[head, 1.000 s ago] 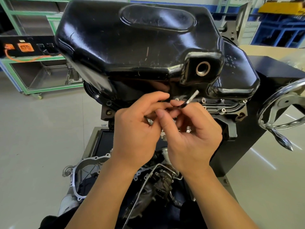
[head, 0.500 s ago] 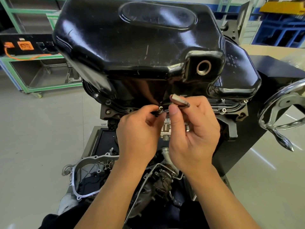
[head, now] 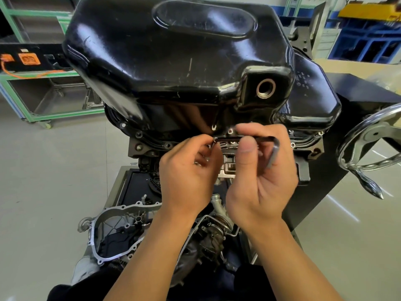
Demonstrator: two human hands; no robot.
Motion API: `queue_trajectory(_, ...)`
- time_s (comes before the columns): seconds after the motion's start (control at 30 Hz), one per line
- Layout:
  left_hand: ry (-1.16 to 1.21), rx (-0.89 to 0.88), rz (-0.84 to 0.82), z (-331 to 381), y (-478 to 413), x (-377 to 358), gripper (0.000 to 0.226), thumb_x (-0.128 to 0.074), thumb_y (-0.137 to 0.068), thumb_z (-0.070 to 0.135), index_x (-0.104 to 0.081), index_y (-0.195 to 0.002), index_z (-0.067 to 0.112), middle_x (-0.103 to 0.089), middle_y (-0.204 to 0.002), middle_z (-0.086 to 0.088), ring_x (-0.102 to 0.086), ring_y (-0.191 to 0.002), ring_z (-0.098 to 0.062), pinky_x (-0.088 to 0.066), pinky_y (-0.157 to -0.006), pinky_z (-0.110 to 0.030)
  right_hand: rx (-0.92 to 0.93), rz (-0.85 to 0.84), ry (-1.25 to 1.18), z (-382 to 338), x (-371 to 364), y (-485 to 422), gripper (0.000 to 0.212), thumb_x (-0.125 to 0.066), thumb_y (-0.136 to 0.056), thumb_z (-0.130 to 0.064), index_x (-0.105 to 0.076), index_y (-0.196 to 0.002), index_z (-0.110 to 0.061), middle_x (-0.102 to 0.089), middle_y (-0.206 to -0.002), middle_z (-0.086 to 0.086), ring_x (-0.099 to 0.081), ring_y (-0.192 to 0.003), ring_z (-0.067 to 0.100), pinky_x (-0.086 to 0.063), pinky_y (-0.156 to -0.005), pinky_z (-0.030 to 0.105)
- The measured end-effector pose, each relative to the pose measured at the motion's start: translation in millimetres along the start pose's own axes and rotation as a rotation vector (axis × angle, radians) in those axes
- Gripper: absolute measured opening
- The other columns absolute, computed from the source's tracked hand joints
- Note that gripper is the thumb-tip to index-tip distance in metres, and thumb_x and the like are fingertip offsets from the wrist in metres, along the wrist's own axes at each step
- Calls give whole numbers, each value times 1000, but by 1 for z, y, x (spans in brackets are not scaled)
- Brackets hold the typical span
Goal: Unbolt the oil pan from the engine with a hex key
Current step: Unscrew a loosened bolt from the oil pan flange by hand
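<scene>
From the head camera, the oil pan (head: 173, 61) fills the upper half of the picture. It is a glossy black pressed-steel tub with rounded corners, light scratches and a long oval bulge on top, and it sits belly-up on the inverted engine (head: 229, 168), so its rim of bolts lies within easy reach. A boxy corner carries the drain hole (head: 265, 88), a dull metal ring with no plug in it. Small socket-head bolts (head: 168, 145) sit along the ribbed flange, and some holes near the hands look bare. The hex key (head: 256, 139), a thin dark L-shaped steel rod, lies level just in front of the flange. Its long arm points left and its short arm hangs down at the right. The right hand (head: 260, 183) pinches the long arm between the thumb and the fingers (head: 247, 148) pressed over it, probably so the key can be spun quickly rather than levered. The left hand (head: 186, 177) has its fingertips curled together around the key's tip at the flange, seemingly to steady it at a bolt. Whether a loosened bolt sits between them cannot be told. Below lie a rough-cast aluminium cover (head: 121, 231) and the engine's greasy parts. At right is the stand's polished chrome wheel (head: 368, 135), with a green cart (head: 43, 114) on the smooth floor (head: 54, 181) at left.
</scene>
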State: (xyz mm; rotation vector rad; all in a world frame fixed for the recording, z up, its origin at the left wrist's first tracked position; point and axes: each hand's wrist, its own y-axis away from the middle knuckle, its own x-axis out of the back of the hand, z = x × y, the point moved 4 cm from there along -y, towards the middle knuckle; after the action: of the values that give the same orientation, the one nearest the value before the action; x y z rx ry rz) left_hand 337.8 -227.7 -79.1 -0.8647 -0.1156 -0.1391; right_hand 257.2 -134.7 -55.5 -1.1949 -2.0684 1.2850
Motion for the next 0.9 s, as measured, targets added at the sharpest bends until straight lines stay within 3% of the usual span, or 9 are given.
queue_trajectory(0.07, -18, -4, -48, 2, 1, -3, 5, -73, -87, 16, -72, -84, 11, -67, -69, 5, -63, -59, -11, -52, -54, -27, -57, 122, -63, 2, 8, -3, 13, -48, -104, -18, -60, -102, -23, -54, -81, 3, -52, -61, 25, -41, -58, 36)
queue_trajectory(0.17, -19, 112, -184, -2, 5, -7, 9, -69, -88, 19, -68, -79, 16, -65, -63, 9, -65, -58, -10, -54, -53, -28, -119, 325, -154, 9, 27, -12, 12, -43, -103, -14, -54, -101, -17, -52, -69, -3, -47, -53, 13, -38, -51, 25)
queue_trajectory(0.23, 167, 324, -262, -6, 7, -10, 9, -65, -88, 20, -67, -79, 18, -69, -67, 4, -70, -58, -13, -55, -49, -27, -125, 381, -155, 13, 38, -18, 12, -41, -102, -14, -53, -100, -16, -54, -69, -10, -46, -54, 8, -36, -48, 23)
queue_trajectory(0.33, 715, 787, -309, -5, 15, -23, 11, -60, -91, 12, -67, -83, 11, -71, -68, -5, -71, -57, -22, -51, -46, -22, -123, 370, -124, 15, 48, -19, 11, -43, -102, -15, -54, -99, -16, -50, -69, -2, -47, -56, 11, -36, -49, 29)
queue_trajectory(0.4, 1053, 1095, -312, 0, 23, -34, 5, -59, -85, 7, -64, -85, 10, -67, -67, -7, -66, -53, -18, -48, -43, -20, -113, 316, -103, 16, 50, -16, 10, -44, -101, -15, -54, -100, -17, -51, -73, 1, -49, -58, 15, -39, -53, 31)
queue_trajectory(0.5, 1231, 1349, -320, 4, 36, -41, 10, -55, -76, 8, -58, -86, 9, -56, -65, -3, -51, -46, -9, -39, -35, -15, -119, 241, -106, 18, 55, -10, 11, -46, -101, -14, -56, -102, -17, -56, -83, 6, -54, -64, 16, -43, -57, 27)
queue_trajectory(0.67, 957, 1362, -535, 8, 58, -44, 22, -59, -87, 34, -60, -81, 13, -29, -54, 5, -23, -39, -7, -17, -31, -18, -123, 245, -116, 18, 76, -7, 15, -47, -101, -13, -60, -105, -18, -60, -78, -2, -55, -64, 13, -43, -58, 21)
queue_trajectory(0.77, 735, 1287, -711, 24, 75, -58, 23, -50, -93, 31, -62, -89, 11, -37, -58, 3, -27, -48, -9, -18, -43, -23, -151, 307, -100, 14, 95, -12, 21, -48, -100, -18, -65, -102, -30, -61, -74, -10, -53, -61, 14, -42, -56, 24)
queue_trajectory(0.9, 852, 1394, -915, 77, 84, -112, 27, -53, -79, 19, -64, -100, 7, -56, -73, -4, -44, -61, -14, -31, -56, -27, -192, 394, -39, 5, 141, -24, 22, -49, -99, -25, -67, -98, -38, -60, -71, -11, -53, -62, 11, -43, -57, 23)
